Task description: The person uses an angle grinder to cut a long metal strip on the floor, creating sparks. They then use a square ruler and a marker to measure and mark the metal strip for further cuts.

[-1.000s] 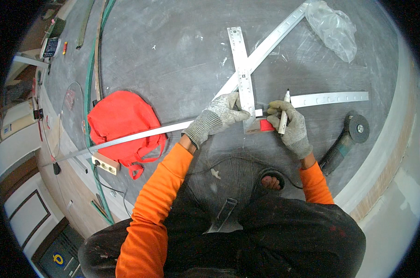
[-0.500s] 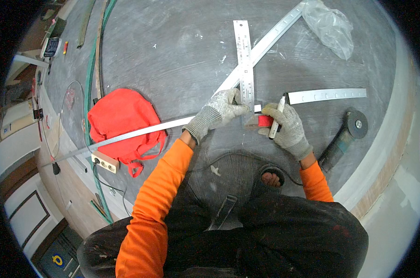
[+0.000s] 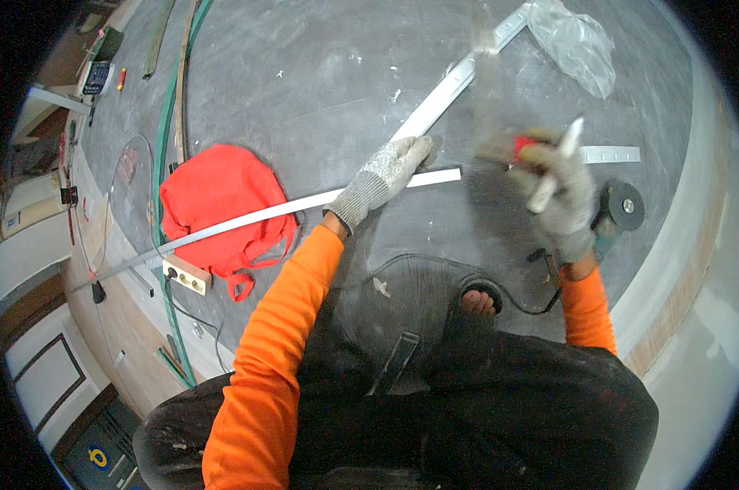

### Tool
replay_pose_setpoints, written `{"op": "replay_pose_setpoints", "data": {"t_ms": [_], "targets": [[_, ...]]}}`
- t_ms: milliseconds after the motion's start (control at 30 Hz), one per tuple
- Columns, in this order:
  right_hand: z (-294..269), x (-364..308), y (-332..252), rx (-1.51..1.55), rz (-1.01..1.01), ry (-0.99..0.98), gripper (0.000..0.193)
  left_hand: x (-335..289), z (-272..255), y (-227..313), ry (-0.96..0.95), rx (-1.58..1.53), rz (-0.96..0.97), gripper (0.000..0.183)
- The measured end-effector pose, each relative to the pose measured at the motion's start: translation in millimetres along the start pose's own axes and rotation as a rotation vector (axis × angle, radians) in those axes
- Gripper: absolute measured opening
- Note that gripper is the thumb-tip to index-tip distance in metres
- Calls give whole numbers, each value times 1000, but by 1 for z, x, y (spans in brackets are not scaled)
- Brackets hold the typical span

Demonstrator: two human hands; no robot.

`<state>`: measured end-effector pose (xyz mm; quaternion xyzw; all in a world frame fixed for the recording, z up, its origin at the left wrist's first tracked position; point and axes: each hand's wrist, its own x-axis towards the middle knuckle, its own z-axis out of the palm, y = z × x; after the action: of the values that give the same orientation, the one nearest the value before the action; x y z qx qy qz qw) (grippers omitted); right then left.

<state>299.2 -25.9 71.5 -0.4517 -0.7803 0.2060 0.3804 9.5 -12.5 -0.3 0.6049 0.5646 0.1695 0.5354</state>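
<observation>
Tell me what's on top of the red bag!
A long pale strip crosses over the red bag, which shows on both sides of it. The part under the strip is covered, and the bag's inside can't be seen.

Your left hand (image 3: 386,171) wears flecked grey, the sleeve (image 3: 279,343) behind it orange; the strip (image 3: 436,177) beneath it is silvery, the bag (image 3: 222,196) to its left red. In your grey-gloved right hand (image 3: 568,184), the marker (image 3: 572,133) is white, the square's handle (image 3: 525,147) partly red.
</observation>
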Motion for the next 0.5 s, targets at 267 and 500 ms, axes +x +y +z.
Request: {"op": "replay_pose_setpoints", "data": {"t_ms": [267, 500], "targets": [[-109, 68, -13, 79, 145, 206, 30, 11, 12, -23, 63, -406, -43, 52], [-11, 79, 33, 303, 109, -459, 34, 19, 11, -15, -29, -224, -29, 61]]}}
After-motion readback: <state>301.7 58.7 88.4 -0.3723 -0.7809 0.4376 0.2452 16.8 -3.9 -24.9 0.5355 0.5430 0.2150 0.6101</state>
